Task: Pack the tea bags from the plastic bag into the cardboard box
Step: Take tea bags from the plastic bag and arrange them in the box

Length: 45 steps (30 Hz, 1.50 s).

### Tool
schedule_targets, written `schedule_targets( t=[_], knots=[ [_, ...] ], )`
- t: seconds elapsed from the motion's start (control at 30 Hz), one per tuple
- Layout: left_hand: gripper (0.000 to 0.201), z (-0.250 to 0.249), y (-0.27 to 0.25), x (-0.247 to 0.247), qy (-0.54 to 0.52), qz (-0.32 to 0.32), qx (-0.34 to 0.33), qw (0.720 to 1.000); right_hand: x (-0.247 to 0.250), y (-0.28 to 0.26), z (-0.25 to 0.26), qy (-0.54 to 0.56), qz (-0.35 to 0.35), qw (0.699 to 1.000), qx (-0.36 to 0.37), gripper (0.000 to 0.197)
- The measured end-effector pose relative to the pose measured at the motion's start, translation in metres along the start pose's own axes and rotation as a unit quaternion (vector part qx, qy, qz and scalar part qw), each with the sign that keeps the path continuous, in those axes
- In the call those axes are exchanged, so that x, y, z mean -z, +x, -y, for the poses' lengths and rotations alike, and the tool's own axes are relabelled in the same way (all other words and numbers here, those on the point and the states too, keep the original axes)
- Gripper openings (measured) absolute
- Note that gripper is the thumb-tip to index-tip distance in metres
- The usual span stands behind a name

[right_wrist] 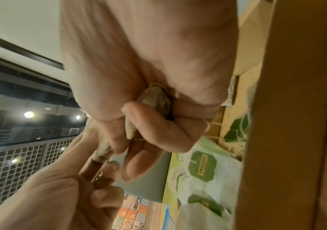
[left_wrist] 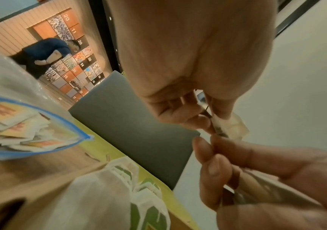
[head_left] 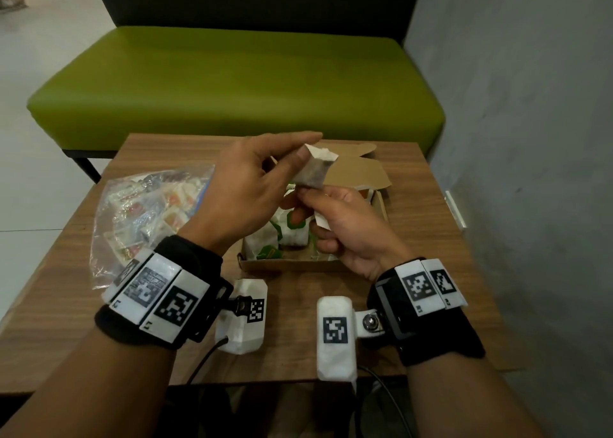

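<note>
My left hand [head_left: 308, 148] pinches a white tea bag [head_left: 315, 168] by its top, between thumb and forefinger, above the open cardboard box [head_left: 292, 264]. My right hand [head_left: 310, 194] pinches the same bag's lower edge, and a white paper piece [head_left: 323, 221] sticks out of its curled fingers. In the right wrist view a second tea bag [right_wrist: 156, 99] is tucked in that palm. Several tea bags with green tags [head_left: 293, 222] lie in the box. The clear plastic bag [head_left: 146, 212] of sachets lies left of the box.
Everything sits on a small wooden table [head_left: 418, 205], with a green bench [head_left: 232, 82] behind it and a grey wall [head_left: 530, 139] to the right. The box's lid flap [head_left: 358, 169] stands open at the back. A person in dark blue [left_wrist: 44, 52] stands far off.
</note>
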State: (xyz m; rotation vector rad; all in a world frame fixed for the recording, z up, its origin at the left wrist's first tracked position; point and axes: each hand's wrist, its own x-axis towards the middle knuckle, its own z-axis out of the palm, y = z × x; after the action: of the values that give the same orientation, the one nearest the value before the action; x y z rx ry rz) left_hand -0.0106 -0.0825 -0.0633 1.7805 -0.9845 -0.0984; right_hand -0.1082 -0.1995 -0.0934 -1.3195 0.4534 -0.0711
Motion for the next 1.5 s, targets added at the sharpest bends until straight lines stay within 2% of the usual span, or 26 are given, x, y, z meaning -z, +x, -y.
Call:
schedule_targets(
  t=[0.1, 0.2, 0.33, 0.4, 0.53, 0.67, 0.73, 0.8, 0.97, 1.07, 1.2, 1.33, 1.43, 1.5],
  knots=[
    [0.017, 0.001, 0.002, -0.001, -0.022, -0.058, 0.001, 0.998, 0.001, 0.000, 0.000, 0.067, -0.005, 0.998, -0.002, 0.013],
    [0.016, 0.003, 0.003, 0.001, -0.085, -0.112, 0.055, 0.989, 0.008, 0.000, 0.002, 0.195, -0.041, 0.980, -0.001, 0.006],
    [0.015, 0.010, 0.004, 0.008, -0.156, -0.165, 0.102, 0.968, 0.022, 0.000, 0.007, 0.403, -0.109, 0.909, 0.008, 0.016],
    [0.016, 0.010, 0.005, 0.010, -0.181, -0.177, 0.106, 0.962, 0.026, -0.002, 0.009, 0.468, -0.131, 0.874, 0.019, 0.011],
    [0.017, 0.009, 0.006, 0.010, -0.210, -0.186, 0.105, 0.954, 0.029, -0.003, 0.010, 0.517, -0.214, 0.829, 0.022, 0.009],
    [0.016, 0.007, 0.009, 0.015, -0.249, -0.216, 0.114, 0.937, 0.034, -0.002, 0.011, 0.477, -0.323, 0.817, 0.026, 0.012],
    [0.016, 0.006, 0.012, 0.021, -0.275, -0.237, 0.119, 0.924, 0.037, -0.003, 0.011, 0.472, -0.344, 0.811, 0.030, 0.013],
    [0.015, 0.006, 0.013, 0.024, -0.276, -0.253, 0.120, 0.919, 0.040, -0.003, 0.010, 0.462, -0.338, 0.819, 0.027, 0.011],
    [0.015, 0.009, 0.012, 0.022, -0.289, -0.276, 0.151, 0.904, 0.043, 0.002, 0.005, 0.362, -0.302, 0.882, 0.023, 0.014],
    [0.015, 0.004, 0.013, 0.020, -0.300, -0.255, 0.156, 0.906, 0.039, 0.001, 0.004, 0.306, -0.253, 0.917, 0.036, 0.030],
    [0.015, -0.002, 0.012, 0.011, -0.319, -0.215, 0.159, 0.909, 0.033, 0.000, 0.002, 0.158, -0.210, 0.965, 0.003, 0.042],
    [0.016, -0.004, 0.012, 0.010, -0.350, -0.197, 0.174, 0.899, 0.027, -0.001, 0.002, 0.045, -0.201, 0.978, -0.016, 0.031],
    [0.017, -0.005, 0.012, 0.015, -0.365, -0.199, 0.187, 0.890, 0.028, -0.001, 0.001, -0.007, -0.211, 0.977, 0.000, 0.014],
    [0.018, -0.007, 0.013, 0.018, -0.370, -0.204, 0.190, 0.886, 0.030, -0.003, 0.002, -0.057, -0.192, 0.980, 0.018, 0.008]
  ],
)
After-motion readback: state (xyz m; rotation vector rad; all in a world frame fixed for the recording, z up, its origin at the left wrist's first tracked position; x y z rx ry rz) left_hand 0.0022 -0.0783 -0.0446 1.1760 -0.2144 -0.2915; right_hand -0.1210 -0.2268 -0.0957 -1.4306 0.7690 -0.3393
